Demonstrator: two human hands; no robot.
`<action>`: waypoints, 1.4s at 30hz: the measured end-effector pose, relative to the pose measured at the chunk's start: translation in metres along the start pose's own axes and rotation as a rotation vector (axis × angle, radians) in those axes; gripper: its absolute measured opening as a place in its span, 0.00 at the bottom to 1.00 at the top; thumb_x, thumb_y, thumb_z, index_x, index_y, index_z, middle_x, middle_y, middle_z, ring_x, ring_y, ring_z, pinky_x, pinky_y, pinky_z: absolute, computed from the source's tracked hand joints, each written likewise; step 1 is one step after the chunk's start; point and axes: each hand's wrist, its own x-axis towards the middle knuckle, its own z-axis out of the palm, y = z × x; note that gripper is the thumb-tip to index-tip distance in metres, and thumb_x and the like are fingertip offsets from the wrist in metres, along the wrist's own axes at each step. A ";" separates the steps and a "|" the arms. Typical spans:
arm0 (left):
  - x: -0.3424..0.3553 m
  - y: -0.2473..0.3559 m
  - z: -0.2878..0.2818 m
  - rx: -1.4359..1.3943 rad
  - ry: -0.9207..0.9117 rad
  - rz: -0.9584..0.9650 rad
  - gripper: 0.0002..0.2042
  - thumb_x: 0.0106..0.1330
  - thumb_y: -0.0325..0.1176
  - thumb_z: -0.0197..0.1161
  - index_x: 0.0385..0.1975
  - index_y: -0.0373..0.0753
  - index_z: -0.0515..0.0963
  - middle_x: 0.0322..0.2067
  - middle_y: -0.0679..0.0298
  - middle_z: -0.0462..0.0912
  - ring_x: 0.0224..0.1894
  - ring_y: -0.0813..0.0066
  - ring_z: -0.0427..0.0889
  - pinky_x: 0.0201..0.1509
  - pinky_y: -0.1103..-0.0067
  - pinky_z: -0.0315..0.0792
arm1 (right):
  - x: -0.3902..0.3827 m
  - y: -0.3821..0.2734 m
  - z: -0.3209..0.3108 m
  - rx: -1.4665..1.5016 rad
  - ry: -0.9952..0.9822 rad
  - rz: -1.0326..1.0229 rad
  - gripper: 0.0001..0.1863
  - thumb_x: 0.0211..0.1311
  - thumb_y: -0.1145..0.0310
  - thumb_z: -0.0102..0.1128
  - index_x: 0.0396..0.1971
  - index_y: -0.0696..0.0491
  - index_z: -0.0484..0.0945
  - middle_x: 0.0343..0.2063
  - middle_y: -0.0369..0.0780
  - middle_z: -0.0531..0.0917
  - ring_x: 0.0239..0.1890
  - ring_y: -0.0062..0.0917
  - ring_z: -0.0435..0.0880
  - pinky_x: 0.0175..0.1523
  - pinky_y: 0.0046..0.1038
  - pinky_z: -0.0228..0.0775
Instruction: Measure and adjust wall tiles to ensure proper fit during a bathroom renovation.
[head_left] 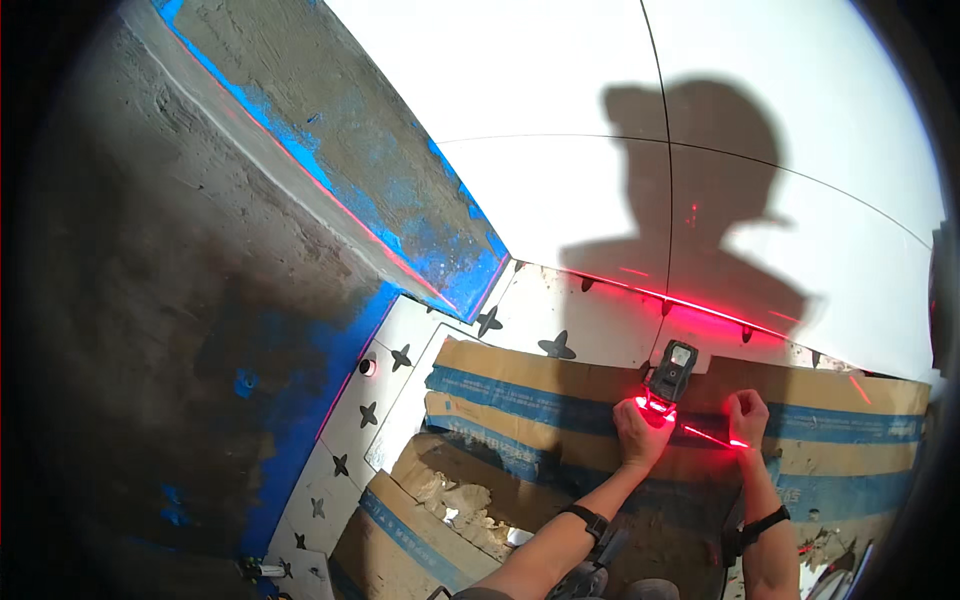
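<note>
A dark, boxy laser level (672, 369) with a pale window on top stands at the far edge of the cardboard. My left hand (643, 434) has its fingers closed at the near end of the level, where red light glows brightly. To the right of it, a short way off, my right hand (747, 416) is held over the cardboard with its fingers curled together. Whether anything small is inside those fingers is hidden. A red beam streak crosses the gap and lands on the right wrist.
Taped cardboard sheets (800, 480) cover the floor, torn at the left. Patterned tiles (368, 415) run along a blue-edged grey wall (230, 330). Large white panels (520, 190) face me, carrying my shadow and a red line. A small round object (368, 367) sits on the tiles.
</note>
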 end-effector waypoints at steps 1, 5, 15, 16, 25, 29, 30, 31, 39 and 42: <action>0.000 -0.002 -0.001 0.004 0.001 0.001 0.31 0.47 0.36 0.82 0.47 0.34 0.70 0.44 0.50 0.77 0.52 0.44 0.75 0.57 0.53 0.72 | -0.001 -0.002 0.001 0.003 -0.002 0.001 0.07 0.66 0.72 0.66 0.32 0.59 0.81 0.22 0.35 0.81 0.27 0.16 0.78 0.34 0.24 0.72; -0.001 -0.006 0.002 0.014 -0.013 0.004 0.33 0.47 0.37 0.83 0.49 0.34 0.69 0.45 0.49 0.76 0.53 0.44 0.74 0.59 0.54 0.72 | 0.000 -0.003 -0.001 -0.039 -0.011 -0.011 0.07 0.67 0.71 0.66 0.31 0.59 0.81 0.22 0.34 0.81 0.27 0.14 0.77 0.34 0.23 0.71; -0.004 -0.005 0.006 0.069 -0.030 0.043 0.34 0.47 0.39 0.83 0.50 0.35 0.69 0.45 0.50 0.76 0.53 0.44 0.74 0.58 0.54 0.72 | 0.001 -0.001 -0.006 -0.006 -0.024 0.005 0.06 0.66 0.72 0.66 0.31 0.58 0.81 0.22 0.32 0.80 0.27 0.13 0.76 0.34 0.22 0.70; -0.004 -0.005 0.007 0.065 -0.033 0.044 0.34 0.47 0.39 0.83 0.50 0.35 0.69 0.45 0.50 0.76 0.53 0.44 0.74 0.58 0.54 0.72 | 0.002 0.001 -0.008 -0.010 -0.020 0.005 0.06 0.66 0.72 0.66 0.31 0.58 0.81 0.22 0.32 0.80 0.27 0.13 0.76 0.34 0.22 0.70; 0.010 -0.012 -0.008 0.006 -0.093 -0.058 0.35 0.48 0.41 0.84 0.51 0.34 0.69 0.47 0.46 0.76 0.53 0.40 0.75 0.58 0.54 0.71 | 0.005 -0.001 0.012 0.009 -0.020 -0.009 0.06 0.65 0.72 0.66 0.31 0.58 0.81 0.22 0.36 0.80 0.27 0.17 0.78 0.36 0.25 0.73; 0.006 -0.011 -0.045 -0.038 -0.220 0.207 0.39 0.52 0.43 0.83 0.62 0.36 0.70 0.56 0.48 0.75 0.60 0.46 0.74 0.66 0.58 0.70 | 0.005 0.021 0.002 0.008 0.039 -0.010 0.05 0.63 0.73 0.65 0.30 0.58 0.80 0.22 0.38 0.79 0.27 0.19 0.76 0.36 0.27 0.71; 0.009 -0.010 -0.065 -0.064 -0.410 0.213 0.36 0.55 0.42 0.81 0.61 0.35 0.72 0.57 0.48 0.76 0.60 0.47 0.75 0.66 0.59 0.71 | 0.006 0.048 0.002 0.015 0.083 -0.030 0.05 0.61 0.73 0.65 0.30 0.58 0.80 0.23 0.38 0.78 0.27 0.20 0.76 0.36 0.27 0.71; 0.009 -0.031 -0.089 0.003 -0.454 0.234 0.33 0.57 0.41 0.79 0.60 0.34 0.72 0.57 0.48 0.76 0.59 0.47 0.76 0.65 0.61 0.72 | 0.007 0.028 0.015 0.014 0.068 -0.035 0.04 0.59 0.75 0.63 0.27 0.59 0.77 0.22 0.39 0.75 0.26 0.23 0.74 0.35 0.29 0.69; 0.035 -0.059 -0.263 0.473 -1.185 0.140 0.25 0.75 0.38 0.61 0.66 0.29 0.72 0.47 0.46 0.85 0.45 0.55 0.86 0.48 0.65 0.79 | 0.014 0.104 0.055 -0.008 0.223 -0.123 0.08 0.56 0.76 0.61 0.25 0.60 0.70 0.23 0.48 0.72 0.28 0.42 0.73 0.37 0.40 0.67; 0.042 -0.045 -0.304 0.522 -1.080 0.044 0.25 0.75 0.39 0.61 0.66 0.30 0.72 0.47 0.46 0.85 0.46 0.55 0.85 0.49 0.65 0.79 | 0.015 0.128 0.071 -0.064 0.265 -0.160 0.09 0.56 0.74 0.63 0.30 0.60 0.72 0.30 0.51 0.74 0.37 0.48 0.75 0.46 0.44 0.67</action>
